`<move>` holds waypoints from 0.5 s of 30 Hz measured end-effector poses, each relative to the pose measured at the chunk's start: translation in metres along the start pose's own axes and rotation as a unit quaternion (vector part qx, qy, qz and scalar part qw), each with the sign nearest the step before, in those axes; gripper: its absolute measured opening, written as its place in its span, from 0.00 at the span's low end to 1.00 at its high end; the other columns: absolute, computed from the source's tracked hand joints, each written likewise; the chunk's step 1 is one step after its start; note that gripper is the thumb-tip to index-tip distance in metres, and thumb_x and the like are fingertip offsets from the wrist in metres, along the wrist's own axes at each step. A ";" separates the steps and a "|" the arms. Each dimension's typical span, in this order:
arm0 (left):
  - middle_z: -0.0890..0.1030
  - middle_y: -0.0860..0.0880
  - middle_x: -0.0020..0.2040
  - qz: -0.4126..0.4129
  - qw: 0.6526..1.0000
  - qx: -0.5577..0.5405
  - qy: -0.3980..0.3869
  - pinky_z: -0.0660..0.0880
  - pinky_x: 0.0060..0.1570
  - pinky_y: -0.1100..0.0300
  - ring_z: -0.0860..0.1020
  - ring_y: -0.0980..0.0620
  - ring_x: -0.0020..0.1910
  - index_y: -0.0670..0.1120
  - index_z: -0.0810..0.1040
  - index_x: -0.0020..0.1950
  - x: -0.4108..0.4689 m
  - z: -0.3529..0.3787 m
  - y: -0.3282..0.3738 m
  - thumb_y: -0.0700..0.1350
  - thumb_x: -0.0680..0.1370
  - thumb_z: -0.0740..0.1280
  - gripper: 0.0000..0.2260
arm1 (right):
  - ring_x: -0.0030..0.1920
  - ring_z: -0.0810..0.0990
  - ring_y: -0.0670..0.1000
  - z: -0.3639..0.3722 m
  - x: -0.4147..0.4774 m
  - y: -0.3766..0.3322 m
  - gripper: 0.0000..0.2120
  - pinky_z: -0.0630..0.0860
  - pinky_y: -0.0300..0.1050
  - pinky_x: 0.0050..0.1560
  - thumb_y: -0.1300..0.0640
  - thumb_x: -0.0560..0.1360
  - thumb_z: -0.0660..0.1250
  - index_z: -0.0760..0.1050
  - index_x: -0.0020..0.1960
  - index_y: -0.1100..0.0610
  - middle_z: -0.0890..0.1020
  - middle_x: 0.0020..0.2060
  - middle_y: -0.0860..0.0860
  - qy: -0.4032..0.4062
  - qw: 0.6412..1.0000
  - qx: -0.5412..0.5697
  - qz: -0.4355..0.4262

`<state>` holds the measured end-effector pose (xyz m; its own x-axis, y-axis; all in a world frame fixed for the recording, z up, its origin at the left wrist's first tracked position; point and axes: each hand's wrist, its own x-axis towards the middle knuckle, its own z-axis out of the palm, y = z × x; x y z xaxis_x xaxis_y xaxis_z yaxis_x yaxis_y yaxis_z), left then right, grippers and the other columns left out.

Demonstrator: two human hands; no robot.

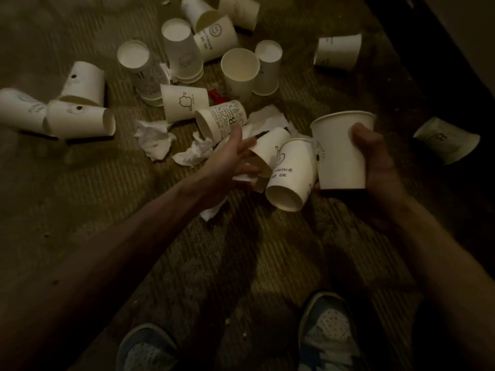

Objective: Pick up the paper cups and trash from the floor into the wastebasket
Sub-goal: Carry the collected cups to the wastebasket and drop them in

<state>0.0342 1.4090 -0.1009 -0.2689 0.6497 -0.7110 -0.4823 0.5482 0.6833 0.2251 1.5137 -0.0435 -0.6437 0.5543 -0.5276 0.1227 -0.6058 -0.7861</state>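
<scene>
Your right hand [375, 153] has its thumb and fingers curled round a white paper cup [340, 156]. It holds that cup upright, with the open end up. Your left hand [230, 156] has its fingers wrapped round a tilted cup [270, 145], and it also pinches a bit of white paper [243, 178]. A third cup [292, 175] with black letters sits between the two held cups. You cannot tell which hand carries it. Just past your left hand, crumpled paper [155, 137] lies on the brown carpet [80, 210]. Farther out, more cups [184, 46] lie or stand in a messy pile on the floor. A lone cup [447, 140] lies on its side far to the right. Your shoes [329, 333] are at the bottom.
</scene>
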 end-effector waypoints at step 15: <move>0.84 0.58 0.38 0.324 0.882 0.331 0.082 0.78 0.35 0.67 0.83 0.61 0.37 0.56 0.82 0.43 -0.092 0.009 0.074 0.56 0.81 0.62 0.12 | 0.40 0.84 0.48 0.031 -0.011 -0.050 0.22 0.80 0.45 0.37 0.34 0.67 0.62 0.76 0.54 0.47 0.84 0.46 0.51 0.024 0.986 -0.147 -0.075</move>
<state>0.0310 1.3940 0.0166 -0.4529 0.8845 -0.1118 0.3948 0.3114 0.8644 0.2027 1.5201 0.0115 -0.6357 0.6559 -0.4070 0.2468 -0.3269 -0.9123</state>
